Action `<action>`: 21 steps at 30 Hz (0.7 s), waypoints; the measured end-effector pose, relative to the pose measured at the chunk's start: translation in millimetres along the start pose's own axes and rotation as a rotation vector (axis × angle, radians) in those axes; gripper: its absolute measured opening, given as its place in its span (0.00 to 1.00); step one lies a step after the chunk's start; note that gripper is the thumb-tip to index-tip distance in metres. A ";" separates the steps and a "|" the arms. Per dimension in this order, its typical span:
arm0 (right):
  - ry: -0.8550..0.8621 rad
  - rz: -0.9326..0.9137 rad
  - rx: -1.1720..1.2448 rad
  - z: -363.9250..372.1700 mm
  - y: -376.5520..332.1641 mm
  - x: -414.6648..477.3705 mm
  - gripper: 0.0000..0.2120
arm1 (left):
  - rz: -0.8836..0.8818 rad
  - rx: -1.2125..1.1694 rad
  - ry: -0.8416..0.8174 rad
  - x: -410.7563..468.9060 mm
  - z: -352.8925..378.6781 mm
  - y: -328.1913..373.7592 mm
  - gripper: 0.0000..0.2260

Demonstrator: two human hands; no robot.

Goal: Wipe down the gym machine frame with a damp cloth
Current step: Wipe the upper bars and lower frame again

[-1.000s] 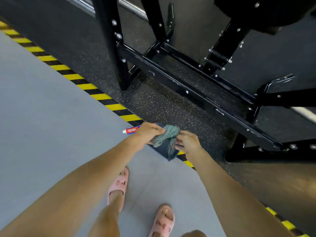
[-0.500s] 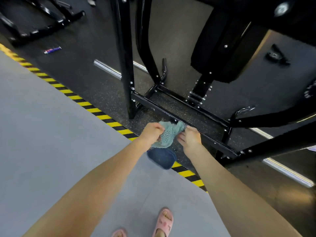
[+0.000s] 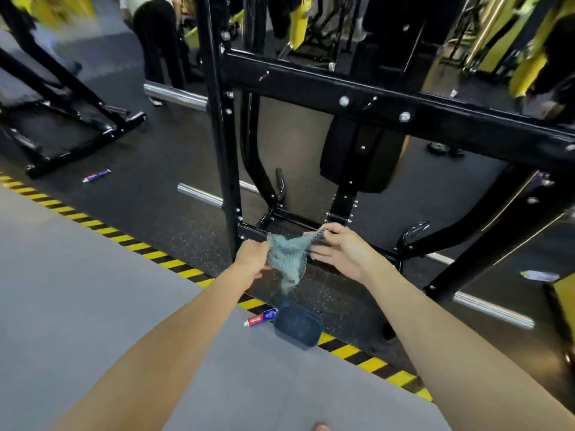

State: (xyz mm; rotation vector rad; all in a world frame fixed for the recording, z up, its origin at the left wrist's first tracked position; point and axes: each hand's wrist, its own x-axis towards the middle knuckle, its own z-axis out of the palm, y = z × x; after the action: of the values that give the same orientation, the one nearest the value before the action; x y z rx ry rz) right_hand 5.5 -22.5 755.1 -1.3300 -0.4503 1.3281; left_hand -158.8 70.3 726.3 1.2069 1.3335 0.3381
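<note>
A grey-green cloth (image 3: 287, 259) hangs stretched between my two hands at mid-frame. My left hand (image 3: 252, 256) grips its left corner in a fist. My right hand (image 3: 340, 247) pinches the upper right corner, the other fingers spread out straight. The black machine frame (image 3: 389, 110) stands right behind: an upright post (image 3: 219, 150), a bolted crossbar at chest height and a low base bar behind the cloth. Neither the cloth nor my hands touch the frame.
A dark blue tub (image 3: 298, 326) sits on the floor below the cloth, with a red and white tube (image 3: 259, 318) beside it. Yellow-black hazard tape (image 3: 149, 253) borders the grey floor. Chrome bars lie on the dark mat. Another frame (image 3: 62, 119) and a person (image 3: 161, 38) are far left.
My hands have lifted the cloth up off the blue tub and pulled it open between them. The view has tilted up, showing the crossbar and more of the gym.
</note>
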 end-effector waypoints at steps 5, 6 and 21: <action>0.006 -0.084 0.000 6.6 -21.1 -24.7 0.10 | -0.123 -0.280 -0.381 -16.2 -23.3 13.5 0.22; -0.023 -0.089 -0.021 10.5 -25.5 -29.0 0.10 | -0.128 -0.247 -0.449 -22.3 -18.2 16.0 0.23; 0.279 -0.330 0.190 10.5 -84.8 -72.5 0.09 | 0.072 -0.347 -0.110 -38.0 -1.6 38.4 0.07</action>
State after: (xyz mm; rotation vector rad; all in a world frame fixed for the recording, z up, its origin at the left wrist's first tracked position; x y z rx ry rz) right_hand 11.8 -56.5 861.7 -1.1998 -0.3253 0.8752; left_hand -154.9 57.1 778.6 0.9684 1.0858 0.5246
